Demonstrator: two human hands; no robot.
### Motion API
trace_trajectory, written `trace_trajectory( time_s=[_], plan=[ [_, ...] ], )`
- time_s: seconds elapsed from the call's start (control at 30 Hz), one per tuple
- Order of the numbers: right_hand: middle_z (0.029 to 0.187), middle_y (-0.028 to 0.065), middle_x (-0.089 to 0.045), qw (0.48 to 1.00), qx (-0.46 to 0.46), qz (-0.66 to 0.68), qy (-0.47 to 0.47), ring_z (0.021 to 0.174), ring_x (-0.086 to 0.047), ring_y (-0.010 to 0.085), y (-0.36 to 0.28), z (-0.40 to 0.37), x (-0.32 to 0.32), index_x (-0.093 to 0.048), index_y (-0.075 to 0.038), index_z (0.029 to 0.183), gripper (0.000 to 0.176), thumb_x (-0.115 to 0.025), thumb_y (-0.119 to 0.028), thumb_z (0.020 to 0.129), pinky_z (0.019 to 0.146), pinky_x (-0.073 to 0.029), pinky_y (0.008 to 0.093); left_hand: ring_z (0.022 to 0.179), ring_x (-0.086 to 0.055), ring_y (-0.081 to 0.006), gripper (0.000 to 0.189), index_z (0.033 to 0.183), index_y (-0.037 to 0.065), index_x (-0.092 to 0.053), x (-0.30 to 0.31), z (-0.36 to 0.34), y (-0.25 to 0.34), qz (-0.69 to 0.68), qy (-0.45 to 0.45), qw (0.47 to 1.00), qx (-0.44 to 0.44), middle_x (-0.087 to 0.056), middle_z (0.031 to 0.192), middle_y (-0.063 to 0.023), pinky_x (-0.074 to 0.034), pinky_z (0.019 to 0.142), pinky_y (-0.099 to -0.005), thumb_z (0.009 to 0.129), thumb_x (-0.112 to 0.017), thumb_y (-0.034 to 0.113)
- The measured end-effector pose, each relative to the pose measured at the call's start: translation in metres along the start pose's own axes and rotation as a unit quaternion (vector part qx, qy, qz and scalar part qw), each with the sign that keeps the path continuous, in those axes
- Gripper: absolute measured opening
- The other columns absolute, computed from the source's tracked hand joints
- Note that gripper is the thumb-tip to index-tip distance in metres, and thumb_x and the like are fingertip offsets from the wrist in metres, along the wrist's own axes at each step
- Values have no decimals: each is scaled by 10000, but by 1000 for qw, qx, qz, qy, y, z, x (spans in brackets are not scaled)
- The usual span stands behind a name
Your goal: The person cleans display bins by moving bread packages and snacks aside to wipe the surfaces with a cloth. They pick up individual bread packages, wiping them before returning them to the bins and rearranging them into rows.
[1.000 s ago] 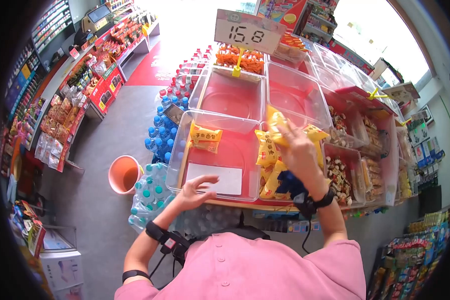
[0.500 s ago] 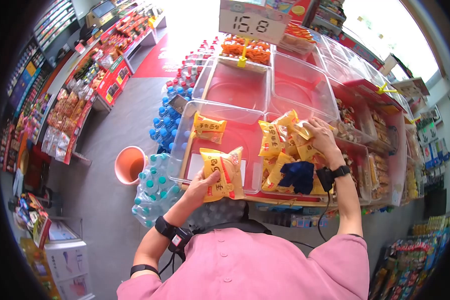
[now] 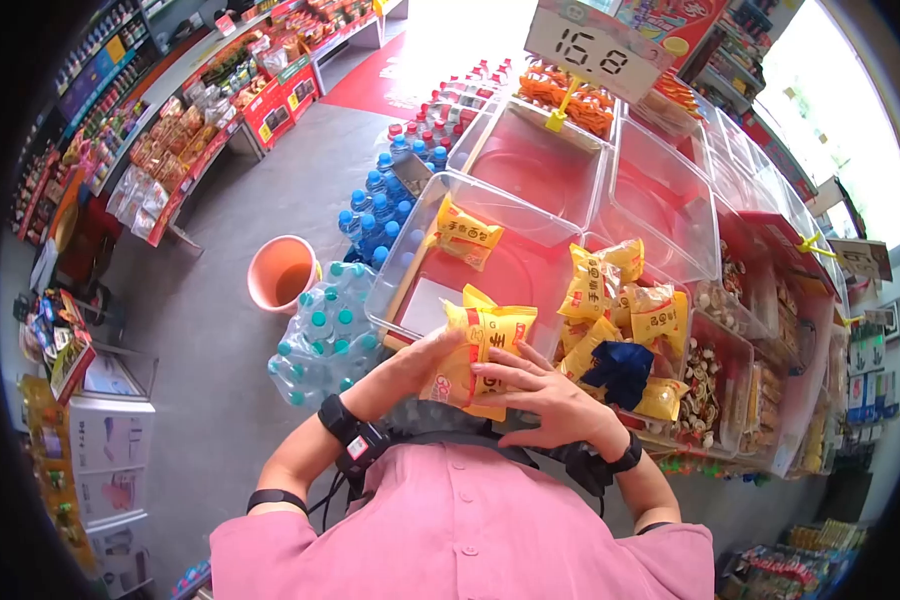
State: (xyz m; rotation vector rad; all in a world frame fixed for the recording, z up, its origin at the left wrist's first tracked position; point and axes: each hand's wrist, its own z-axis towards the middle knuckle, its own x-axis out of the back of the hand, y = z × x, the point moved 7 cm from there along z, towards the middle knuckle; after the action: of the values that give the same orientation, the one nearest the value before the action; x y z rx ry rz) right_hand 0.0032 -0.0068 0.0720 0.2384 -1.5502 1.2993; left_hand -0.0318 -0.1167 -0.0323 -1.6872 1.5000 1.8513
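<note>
My left hand [image 3: 422, 362] grips yellow bread packets [image 3: 460, 365] in front of my chest, its fingers mostly hidden behind them. At least two seem stacked together, one corner sticking up behind. Across the front lie the fingers of my right hand [image 3: 550, 405], pressing the packets from the right side. One bread packet [image 3: 467, 234] rests alone in the clear bin [image 3: 550, 245] ahead of me. To the right, a bin holds a heap of similar bread packets [image 3: 595, 282], with a dark blue cloth-like item [image 3: 620, 374] on top.
Water bottles in plastic wrap [image 3: 325, 335] stand at the left of the display, beside an orange bucket [image 3: 282, 274]. A price sign [image 3: 595, 50] rises over the back bins. Bins of wrapped snacks [image 3: 705, 385] continue at the right.
My right hand has left the heap of bread packets and come left to the packets in my left hand. The view has shifted, so the display appears farther right.
</note>
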Motion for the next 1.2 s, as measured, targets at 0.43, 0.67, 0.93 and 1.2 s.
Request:
trace_trajectory(
  time_s=[0.43,0.67,0.93,1.2],
  plan=[
    [1182,129,-531,882,-252,339,209,1088,-529,184,54,-1,-37,-384,8,1251,653,-760,-123,734,920,-432,314,1000,-581,-179,618,1258,12,-392,22,-4,22,77,82,977,-183,-569,1113,-98,-499,846,-325,769,-725,185],
    [1197,106,-530,758,-220,582,194,1088,-529,172,55,-1,-42,-367,16,1293,566,-654,-46,809,949,-414,313,1130,-494,-174,898,1357,9,-236,41,-5,10,58,12,987,-149,-516,1187,-96,-427,939,-328,703,-800,259],
    [1198,104,-563,831,-172,527,38,1073,-543,173,55,-5,23,-506,30,1235,558,-668,-87,714,942,-398,288,1091,-502,-139,735,1264,29,-333,45,-21,47,282,109,953,-18,-524,1152,-88,-416,927,-293,714,-786,212],
    [921,108,-652,978,-90,134,-131,854,-626,221,41,50,12,-607,-27,1032,405,-767,-128,674,783,-475,305,1112,-477,-149,749,1369,-1,-316,21,-5,44,451,-4,882,134,-519,1201,-113,-410,920,-285,849,-601,457]
  ],
)
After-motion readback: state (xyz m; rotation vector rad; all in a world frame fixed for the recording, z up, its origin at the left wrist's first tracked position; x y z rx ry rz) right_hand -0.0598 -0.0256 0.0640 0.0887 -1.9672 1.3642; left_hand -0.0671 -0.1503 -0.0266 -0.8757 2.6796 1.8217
